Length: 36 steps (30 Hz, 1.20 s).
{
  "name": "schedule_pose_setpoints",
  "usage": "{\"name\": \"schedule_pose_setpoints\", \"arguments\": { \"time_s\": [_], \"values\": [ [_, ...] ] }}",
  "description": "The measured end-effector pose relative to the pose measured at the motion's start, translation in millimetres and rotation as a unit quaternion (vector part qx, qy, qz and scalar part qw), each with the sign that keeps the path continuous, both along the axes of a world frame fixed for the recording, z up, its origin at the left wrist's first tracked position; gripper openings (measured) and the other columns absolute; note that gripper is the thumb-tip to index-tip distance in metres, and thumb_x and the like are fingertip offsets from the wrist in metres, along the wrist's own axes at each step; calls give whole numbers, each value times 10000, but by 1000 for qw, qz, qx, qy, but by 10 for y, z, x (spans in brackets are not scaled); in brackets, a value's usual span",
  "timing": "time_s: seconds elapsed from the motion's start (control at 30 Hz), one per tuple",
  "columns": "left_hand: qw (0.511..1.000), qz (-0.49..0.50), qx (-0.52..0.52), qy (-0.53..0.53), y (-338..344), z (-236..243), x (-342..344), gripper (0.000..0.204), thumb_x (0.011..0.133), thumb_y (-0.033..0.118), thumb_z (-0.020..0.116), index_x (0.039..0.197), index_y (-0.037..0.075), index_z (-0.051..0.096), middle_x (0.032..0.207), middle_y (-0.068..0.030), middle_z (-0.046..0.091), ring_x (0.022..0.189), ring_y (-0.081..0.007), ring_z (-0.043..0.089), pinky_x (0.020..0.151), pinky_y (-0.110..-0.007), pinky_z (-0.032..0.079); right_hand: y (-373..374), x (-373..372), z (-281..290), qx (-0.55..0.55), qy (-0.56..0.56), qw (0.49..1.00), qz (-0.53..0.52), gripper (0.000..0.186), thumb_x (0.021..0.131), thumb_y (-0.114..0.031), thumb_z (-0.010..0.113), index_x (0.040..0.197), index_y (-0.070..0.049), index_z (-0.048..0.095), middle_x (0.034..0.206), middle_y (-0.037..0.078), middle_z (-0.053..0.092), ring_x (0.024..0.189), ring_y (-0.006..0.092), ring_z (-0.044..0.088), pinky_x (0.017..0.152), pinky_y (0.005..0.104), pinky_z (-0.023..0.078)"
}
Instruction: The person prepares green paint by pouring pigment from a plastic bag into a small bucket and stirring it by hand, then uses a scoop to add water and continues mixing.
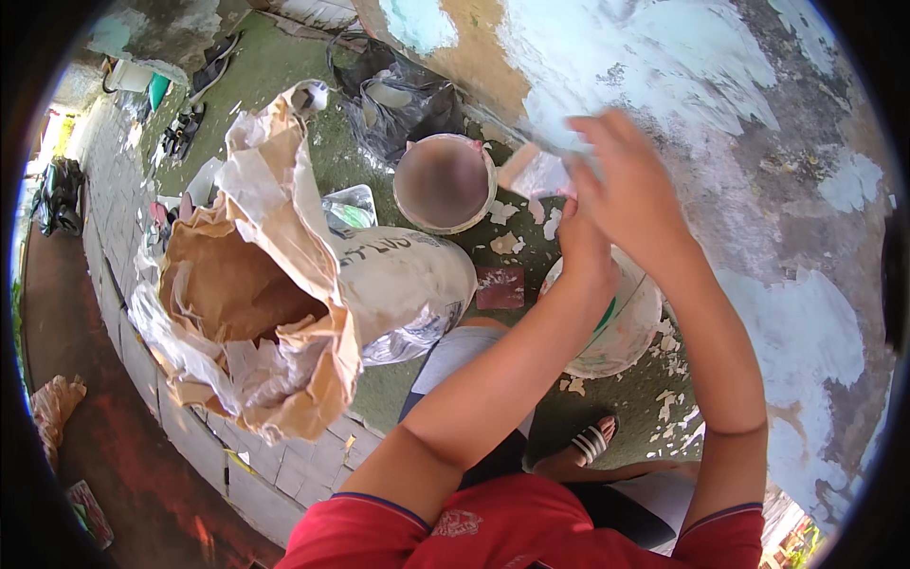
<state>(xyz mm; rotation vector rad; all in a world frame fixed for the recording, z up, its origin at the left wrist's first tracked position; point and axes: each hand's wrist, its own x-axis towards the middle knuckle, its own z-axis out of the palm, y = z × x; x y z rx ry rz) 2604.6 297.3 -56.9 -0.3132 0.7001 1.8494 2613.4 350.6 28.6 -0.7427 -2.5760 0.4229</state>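
Observation:
My left hand (586, 239) is closed around the near end of a flat, broad scraper-like tool (542, 174), smeared with whitish paste and tan at its far edge. Just above it is my right hand (630, 180), smeared by motion; whether it grips anything cannot be made out. To the left of the tool stands a round bucket (406, 211) with a paste-crusted rim and a greyish-pink inside. Below my hands a second pale bucket (637, 327), partly hidden by my left forearm, shows something green inside.
A large torn paper sack (327, 275) gapes at the left. Behind the bucket sits a black plastic bag (403, 114). A dark red square piece (500, 287) lies on the green floor among flakes. The wall (796, 341), patched pale blue, rises at the right.

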Motion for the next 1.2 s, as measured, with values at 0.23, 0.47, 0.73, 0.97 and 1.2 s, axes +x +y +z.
{"name": "schedule_pose_setpoints", "arguments": {
  "time_s": [0.23,0.47,0.73,0.97,1.2],
  "values": [
    [966,8,203,-157,372,-781,185,313,1011,383,522,1133,98,562,1014,-30,597,912,-155,587,791,-345,509,-201,-1726,-986,-23,-251,946,204,272,823,-136,652,1076,-38,664,987,138,659,879,327,688,730,438,549],
    [987,-18,-153,-50,194,-56,-63,382,1027,469,465,1117,109,557,985,-40,570,860,-166,563,766,-336,501,-417,-2147,-1396,108,-216,951,191,251,792,-187,695,996,-42,678,881,124,679,831,272,712,688,422,560],
    [993,-59,-95,-30,143,-62,102,345,1034,423,487,1106,92,547,957,-34,575,836,-152,574,753,-332,506,93,-1853,-996,81,-228,933,267,227,806,-177,680,1005,-68,669,833,152,702,848,340,704,703,454,545],
    [998,-23,-26,-51,188,-84,165,328,1048,400,472,1112,82,522,858,-26,581,737,-139,577,670,-312,505,517,-1240,-478,-152,-63,975,152,126,923,-159,638,1006,-65,621,773,134,679,734,242,696,644,388,536],
    [993,9,-118,15,92,49,163,336,1059,400,437,1103,73,501,784,-36,553,674,-145,558,640,-318,484,741,-497,-334,-389,47,918,52,181,998,-161,593,1055,10,606,824,87,685,703,138,687,628,270,553]
  ]
}}
